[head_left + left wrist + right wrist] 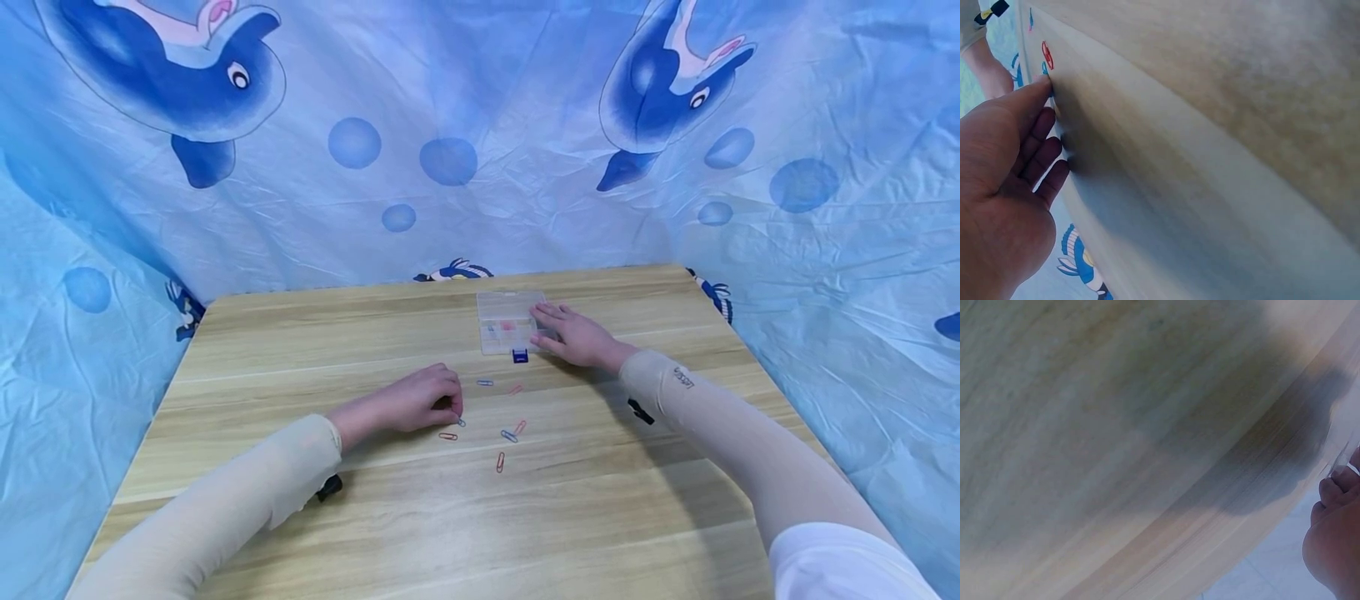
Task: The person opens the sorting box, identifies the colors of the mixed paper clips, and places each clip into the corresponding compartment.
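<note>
My left hand (420,402) is low over the table, thumb and fingertips pinching a small blue paper clip (461,423). In the left wrist view the same clip (1044,67) pokes out beyond the thumb tip. Just below that hand lies a red paper clip (447,437). At the back of the table a clear plastic compartment box (492,307) lies with its lid folded back and a dark blue latch (521,357) facing me. My right hand (579,337) rests with extended fingers on the box's right side, covering part of it.
Loose on the wood are a blue clip (485,383), a pinkish clip (515,389), a blue clip (509,436) overlapping an orange-red one (521,427), and a red clip (500,462). Small blue and pinkish-red contents (507,326) show in the box. A blue curtain (510,225) hangs behind.
</note>
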The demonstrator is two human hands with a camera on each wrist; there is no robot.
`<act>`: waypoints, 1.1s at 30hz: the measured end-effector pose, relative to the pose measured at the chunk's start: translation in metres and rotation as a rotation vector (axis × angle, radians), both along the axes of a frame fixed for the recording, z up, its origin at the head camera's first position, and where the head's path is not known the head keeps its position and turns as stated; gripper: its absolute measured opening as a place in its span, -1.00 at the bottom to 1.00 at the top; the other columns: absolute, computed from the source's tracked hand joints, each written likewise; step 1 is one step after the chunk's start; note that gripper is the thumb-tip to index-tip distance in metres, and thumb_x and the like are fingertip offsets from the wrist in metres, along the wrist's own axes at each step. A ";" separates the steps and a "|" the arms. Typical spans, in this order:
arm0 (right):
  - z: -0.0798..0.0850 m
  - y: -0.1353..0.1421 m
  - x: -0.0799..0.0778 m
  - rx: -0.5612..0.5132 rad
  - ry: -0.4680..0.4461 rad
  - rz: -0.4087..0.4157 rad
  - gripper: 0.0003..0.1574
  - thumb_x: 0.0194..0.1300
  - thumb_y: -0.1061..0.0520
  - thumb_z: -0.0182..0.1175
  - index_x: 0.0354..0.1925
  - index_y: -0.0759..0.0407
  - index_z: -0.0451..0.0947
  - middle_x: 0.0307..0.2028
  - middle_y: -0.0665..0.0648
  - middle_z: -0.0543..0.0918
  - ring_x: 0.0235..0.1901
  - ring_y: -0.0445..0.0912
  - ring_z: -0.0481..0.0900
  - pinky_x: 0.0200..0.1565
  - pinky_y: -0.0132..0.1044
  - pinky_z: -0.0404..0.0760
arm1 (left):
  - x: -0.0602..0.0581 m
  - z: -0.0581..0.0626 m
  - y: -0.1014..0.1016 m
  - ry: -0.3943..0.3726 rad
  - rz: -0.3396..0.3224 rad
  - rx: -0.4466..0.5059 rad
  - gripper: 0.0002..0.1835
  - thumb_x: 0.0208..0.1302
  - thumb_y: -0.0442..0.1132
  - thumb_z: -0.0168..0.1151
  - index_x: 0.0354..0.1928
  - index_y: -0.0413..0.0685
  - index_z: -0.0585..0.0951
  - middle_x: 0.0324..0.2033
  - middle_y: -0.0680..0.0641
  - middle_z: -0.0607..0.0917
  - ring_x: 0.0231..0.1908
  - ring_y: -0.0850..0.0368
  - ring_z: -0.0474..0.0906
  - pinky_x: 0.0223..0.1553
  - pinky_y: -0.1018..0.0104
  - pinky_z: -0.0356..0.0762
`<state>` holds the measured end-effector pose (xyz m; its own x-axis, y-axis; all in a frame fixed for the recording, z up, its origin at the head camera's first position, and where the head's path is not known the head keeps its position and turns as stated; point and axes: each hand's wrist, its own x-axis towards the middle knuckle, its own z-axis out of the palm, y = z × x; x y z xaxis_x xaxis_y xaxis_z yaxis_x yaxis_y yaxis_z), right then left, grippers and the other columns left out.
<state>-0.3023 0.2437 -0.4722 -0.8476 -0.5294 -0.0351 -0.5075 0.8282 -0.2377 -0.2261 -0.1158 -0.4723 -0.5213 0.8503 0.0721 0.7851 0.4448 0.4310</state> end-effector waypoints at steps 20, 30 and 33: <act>0.002 -0.001 0.003 0.001 -0.003 -0.004 -0.06 0.67 -0.32 -0.01 0.68 0.18 0.08 0.67 0.27 0.11 0.65 0.14 0.05 0.63 0.06 -0.06 | -0.003 -0.004 0.003 -0.002 0.032 0.038 -0.89 0.45 -0.18 0.39 -0.27 0.17 0.64 -0.31 0.23 0.60 -0.15 0.20 0.46 0.04 0.15 0.49; 0.001 -0.001 0.004 0.009 0.001 -0.010 -0.06 0.67 -0.33 -0.02 0.68 0.16 0.08 0.67 0.25 0.11 0.66 0.12 0.05 0.64 0.04 -0.07 | -0.010 0.005 0.010 0.019 0.085 0.124 -0.90 0.39 -0.22 0.44 -0.26 0.12 0.67 -0.28 0.18 0.64 -0.15 0.15 0.52 -0.02 0.17 0.55; 0.001 -0.002 0.004 -0.001 0.007 -0.004 -0.06 0.66 -0.32 0.00 0.67 0.19 0.09 0.66 0.27 0.12 0.65 0.13 0.06 0.63 0.05 -0.07 | -0.016 0.010 0.014 0.013 0.119 0.166 -0.92 0.37 -0.25 0.44 -0.25 0.07 0.69 -0.25 0.11 0.68 -0.13 0.09 0.55 0.02 0.12 0.57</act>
